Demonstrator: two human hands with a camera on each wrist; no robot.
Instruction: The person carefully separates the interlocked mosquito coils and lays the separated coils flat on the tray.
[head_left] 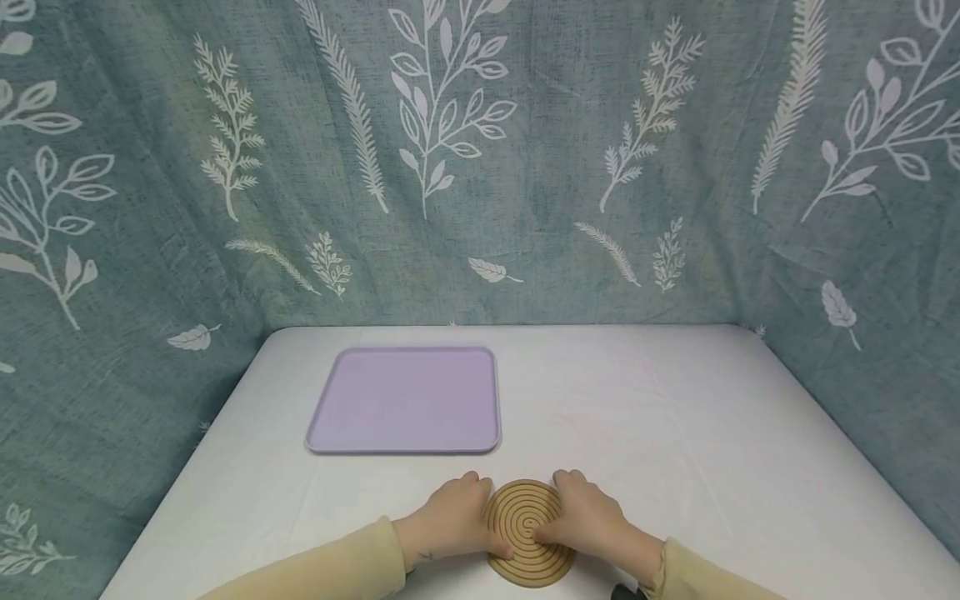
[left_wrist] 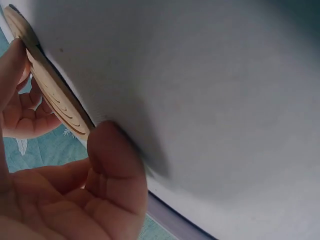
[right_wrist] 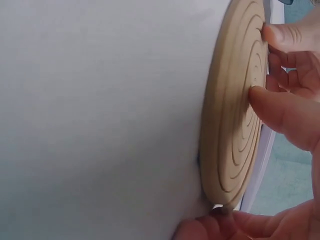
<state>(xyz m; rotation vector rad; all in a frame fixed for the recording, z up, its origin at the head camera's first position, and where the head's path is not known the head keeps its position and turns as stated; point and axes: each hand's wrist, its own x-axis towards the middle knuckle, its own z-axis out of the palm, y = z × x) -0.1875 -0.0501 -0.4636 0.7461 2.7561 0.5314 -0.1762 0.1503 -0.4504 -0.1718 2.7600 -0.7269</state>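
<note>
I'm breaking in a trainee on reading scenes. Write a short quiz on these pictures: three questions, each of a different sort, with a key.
1. What marks the top of the round disc? (a) straight stripes (b) curved grooves (c) dots
2. True or false: the purple tray lies farther from the person than the disc.
3. Name what grips the disc.

Key:
1. b
2. True
3. The left hand and the right hand.
</note>
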